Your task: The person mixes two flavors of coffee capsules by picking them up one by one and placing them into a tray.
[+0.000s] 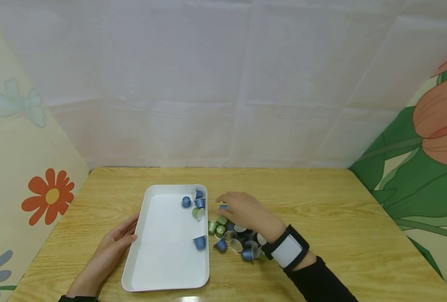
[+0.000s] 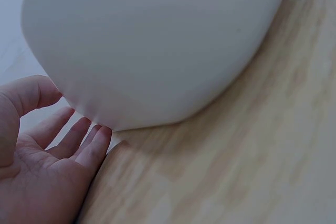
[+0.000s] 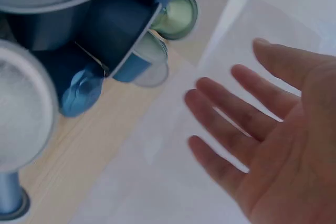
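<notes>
My left hand (image 1: 114, 243) rests against the left side of a white tray (image 1: 163, 260). In the left wrist view its fingertips (image 2: 102, 135) touch the tray's outer wall, fingers loosely extended. Over the far end of a pile of coffee capsules (image 1: 236, 245) hovers my right hand (image 1: 248, 212). The right wrist view shows its fingers spread and nothing held. A blue capsule (image 1: 223, 207) shows just below those fingers, close to green capsules (image 1: 212, 227). Inside the tray, several blue capsules (image 1: 200, 203) and a green one (image 1: 198, 213) lie along the right side; another blue capsule (image 1: 200, 243) lies lower down.
The wooden table (image 1: 321, 201) carries the tray at centre-left with the pile just right of it. A white cloth (image 1: 208, 105) hangs behind the table. Painted panels with flowers (image 1: 51, 196) stand on both sides.
</notes>
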A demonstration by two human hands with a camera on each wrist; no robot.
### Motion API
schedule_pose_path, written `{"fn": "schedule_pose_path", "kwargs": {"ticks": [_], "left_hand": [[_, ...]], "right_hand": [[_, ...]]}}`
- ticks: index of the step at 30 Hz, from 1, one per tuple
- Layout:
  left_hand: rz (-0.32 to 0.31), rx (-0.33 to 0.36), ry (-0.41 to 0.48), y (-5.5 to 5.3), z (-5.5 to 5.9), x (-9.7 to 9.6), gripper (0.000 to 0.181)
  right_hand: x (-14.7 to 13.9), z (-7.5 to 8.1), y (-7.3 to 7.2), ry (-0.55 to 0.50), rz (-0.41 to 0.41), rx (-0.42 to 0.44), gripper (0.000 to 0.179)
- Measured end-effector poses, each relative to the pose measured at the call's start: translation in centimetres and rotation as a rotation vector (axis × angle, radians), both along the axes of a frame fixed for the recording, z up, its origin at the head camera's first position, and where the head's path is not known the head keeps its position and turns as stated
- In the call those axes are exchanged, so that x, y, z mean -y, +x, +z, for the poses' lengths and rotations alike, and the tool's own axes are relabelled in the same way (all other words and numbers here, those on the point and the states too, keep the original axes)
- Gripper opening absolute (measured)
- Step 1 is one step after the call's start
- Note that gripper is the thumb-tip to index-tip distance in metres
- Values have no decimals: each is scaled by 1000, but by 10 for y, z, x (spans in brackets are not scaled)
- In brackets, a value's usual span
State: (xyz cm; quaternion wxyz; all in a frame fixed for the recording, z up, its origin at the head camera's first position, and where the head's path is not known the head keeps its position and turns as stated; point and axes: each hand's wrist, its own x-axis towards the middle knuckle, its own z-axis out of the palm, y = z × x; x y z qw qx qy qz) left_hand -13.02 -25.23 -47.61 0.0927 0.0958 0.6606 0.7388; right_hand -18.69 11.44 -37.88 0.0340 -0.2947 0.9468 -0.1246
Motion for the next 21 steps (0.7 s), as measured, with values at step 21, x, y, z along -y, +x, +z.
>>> {"fn": "schedule_pose_path", "kwargs": {"ticks": [21], "left_hand": [[14, 28, -22, 0, 3, -1, 62]], "right_hand": [[-63, 8, 32, -84, -259, 227, 33]]}}
